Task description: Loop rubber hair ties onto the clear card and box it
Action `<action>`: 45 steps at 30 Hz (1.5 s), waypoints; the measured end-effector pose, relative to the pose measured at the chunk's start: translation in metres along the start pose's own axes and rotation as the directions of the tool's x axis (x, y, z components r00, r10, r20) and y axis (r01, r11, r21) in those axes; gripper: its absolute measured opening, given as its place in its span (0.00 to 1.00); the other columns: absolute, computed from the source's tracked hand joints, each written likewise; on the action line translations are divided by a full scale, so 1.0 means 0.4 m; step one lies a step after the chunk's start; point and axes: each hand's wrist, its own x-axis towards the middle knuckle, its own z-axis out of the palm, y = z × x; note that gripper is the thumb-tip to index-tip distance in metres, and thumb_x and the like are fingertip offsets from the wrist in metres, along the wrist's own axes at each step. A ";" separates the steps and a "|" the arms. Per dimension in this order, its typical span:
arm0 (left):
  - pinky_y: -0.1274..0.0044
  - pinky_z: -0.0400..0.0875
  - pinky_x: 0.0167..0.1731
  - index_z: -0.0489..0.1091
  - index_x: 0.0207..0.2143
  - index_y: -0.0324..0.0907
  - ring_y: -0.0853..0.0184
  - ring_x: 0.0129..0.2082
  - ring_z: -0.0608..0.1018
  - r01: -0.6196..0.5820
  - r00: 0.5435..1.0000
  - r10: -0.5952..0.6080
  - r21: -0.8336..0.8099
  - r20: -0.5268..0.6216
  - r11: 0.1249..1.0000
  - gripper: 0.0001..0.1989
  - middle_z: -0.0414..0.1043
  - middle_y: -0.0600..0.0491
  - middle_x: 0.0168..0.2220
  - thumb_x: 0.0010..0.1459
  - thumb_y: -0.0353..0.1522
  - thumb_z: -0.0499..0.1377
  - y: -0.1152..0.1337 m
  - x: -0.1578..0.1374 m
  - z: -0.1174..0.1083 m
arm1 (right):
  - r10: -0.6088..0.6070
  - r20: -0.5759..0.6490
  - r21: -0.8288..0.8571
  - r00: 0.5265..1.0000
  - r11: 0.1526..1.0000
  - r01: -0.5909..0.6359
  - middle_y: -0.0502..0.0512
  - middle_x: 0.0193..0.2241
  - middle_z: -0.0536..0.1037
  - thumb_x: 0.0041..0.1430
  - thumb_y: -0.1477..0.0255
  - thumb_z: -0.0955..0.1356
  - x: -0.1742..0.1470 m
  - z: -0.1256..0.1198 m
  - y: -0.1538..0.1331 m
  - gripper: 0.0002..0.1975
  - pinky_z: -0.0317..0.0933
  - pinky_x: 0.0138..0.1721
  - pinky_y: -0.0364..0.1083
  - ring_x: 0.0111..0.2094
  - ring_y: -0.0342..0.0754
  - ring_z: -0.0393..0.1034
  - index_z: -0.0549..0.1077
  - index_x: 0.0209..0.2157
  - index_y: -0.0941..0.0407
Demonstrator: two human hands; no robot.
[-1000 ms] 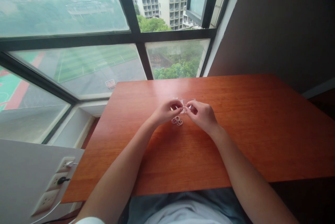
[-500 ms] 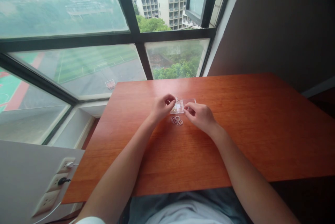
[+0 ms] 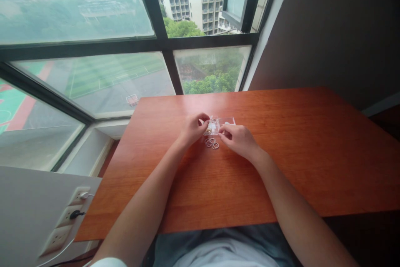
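A small clear plastic box (image 3: 214, 131) with compartments lies on the table, its transparent lid (image 3: 229, 120) folded open to the right. Several rings, pale and gold-toned, sit inside. Just in front of it several silvery rings (image 3: 212, 143) lie in a loose, overlapping cluster on the wood. At the box's left side my left hand (image 3: 194, 128) is closed on its edge, thumb and index finger close together; its other fingers are partly hidden. My right hand (image 3: 239, 138) is pinched at the box's front right corner. What sits between those fingertips is too small to make out.
The reddish-brown wooden table (image 3: 296, 146) extends far to the right. Dark-framed windows (image 3: 212, 42) stand beyond its far edge. To the lower left, wall sockets (image 3: 67, 217) hold a white and a black plug with cables beside the table edge.
My right hand has shifted very slightly toward the box's front edge, fingers still pinched. My left hand stays at the box's left side. The rings on the table keep their arrangement.
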 end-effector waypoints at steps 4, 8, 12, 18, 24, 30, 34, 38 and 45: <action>0.81 0.65 0.26 0.74 0.33 0.39 0.73 0.23 0.72 -0.003 1.000 0.003 0.010 -0.002 1.000 0.07 0.76 0.54 0.30 0.53 0.31 0.57 -0.007 0.001 -0.007 | -0.011 0.073 -0.006 0.997 1.000 0.011 0.48 0.24 0.76 0.57 0.70 0.67 -0.004 0.002 0.002 0.05 0.53 0.30 0.42 0.26 0.43 0.68 0.75 0.32 0.52; 0.80 0.65 0.27 0.74 0.34 0.40 0.73 0.24 0.72 0.002 1.000 -0.002 0.042 -0.005 0.999 0.07 0.76 0.54 0.30 0.54 0.30 0.57 -0.014 0.002 -0.016 | -0.039 0.165 -0.003 0.985 0.999 0.040 0.47 0.25 0.77 0.57 0.70 0.67 -0.009 0.007 0.003 0.05 0.51 0.28 0.41 0.28 0.43 0.68 0.76 0.34 0.51; 0.80 0.65 0.28 0.74 0.33 0.41 0.72 0.25 0.72 -0.019 1.000 0.020 0.113 -0.011 0.993 0.07 0.75 0.55 0.30 0.53 0.30 0.57 -0.022 0.001 -0.019 | -0.059 0.227 0.006 0.972 0.998 0.060 0.47 0.27 0.77 0.56 0.72 0.67 -0.012 0.010 0.003 0.06 0.52 0.29 0.41 0.28 0.42 0.68 0.76 0.36 0.51; 0.79 0.65 0.29 0.74 0.33 0.41 0.71 0.26 0.70 -0.016 1.000 0.018 0.215 -0.007 0.976 0.07 0.72 0.54 0.30 0.51 0.29 0.58 -0.036 -0.002 -0.012 | -0.042 0.255 0.006 0.966 0.999 0.042 0.48 0.27 0.76 0.56 0.71 0.67 -0.015 0.011 0.004 0.04 0.52 0.28 0.40 0.28 0.43 0.67 0.75 0.32 0.52; 0.79 0.65 0.29 0.74 0.33 0.41 0.71 0.27 0.70 -0.007 1.000 0.004 0.221 0.014 0.975 0.07 0.71 0.53 0.30 0.51 0.29 0.58 -0.037 -0.002 -0.013 | -0.033 0.258 0.008 0.965 0.999 0.032 0.48 0.27 0.76 0.56 0.72 0.67 -0.015 0.011 0.004 0.04 0.53 0.29 0.41 0.28 0.43 0.67 0.76 0.32 0.52; 0.78 0.64 0.29 0.74 0.32 0.41 0.70 0.27 0.70 -0.016 1.000 0.012 0.229 0.020 0.973 0.07 0.71 0.53 0.30 0.51 0.29 0.57 -0.037 -0.004 -0.016 | -0.049 0.243 0.032 0.969 0.999 0.042 0.47 0.26 0.76 0.56 0.72 0.68 -0.014 0.009 0.006 0.04 0.52 0.28 0.41 0.28 0.42 0.67 0.75 0.31 0.52; 0.78 0.65 0.31 0.74 0.32 0.41 0.70 0.27 0.70 -0.030 0.999 0.024 0.249 0.027 0.968 0.07 0.71 0.53 0.30 0.51 0.29 0.57 -0.033 -0.007 -0.019 | -0.043 0.219 0.032 0.975 0.999 0.036 0.47 0.25 0.76 0.55 0.73 0.68 -0.011 0.005 0.006 0.03 0.51 0.28 0.41 0.27 0.42 0.66 0.75 0.30 0.53; 0.78 0.65 0.30 0.74 0.32 0.41 0.69 0.28 0.70 -0.044 0.998 0.033 0.262 0.046 0.964 0.07 0.71 0.52 0.30 0.50 0.28 0.57 -0.027 -0.010 -0.023 | -0.012 0.173 0.022 0.985 1.000 0.008 0.48 0.23 0.76 0.55 0.72 0.68 -0.005 0.003 0.009 0.03 0.51 0.27 0.41 0.26 0.42 0.66 0.75 0.30 0.54; 0.78 0.64 0.29 0.74 0.32 0.41 0.70 0.27 0.70 -0.087 0.996 0.086 0.236 0.012 0.968 0.06 0.72 0.53 0.29 0.52 0.28 0.57 0.006 -0.010 -0.027 | 0.031 0.004 0.039 1.000 0.999 -0.031 0.47 0.22 0.75 0.56 0.70 0.67 0.003 0.004 0.014 0.04 0.54 0.29 0.41 0.25 0.43 0.67 0.74 0.30 0.53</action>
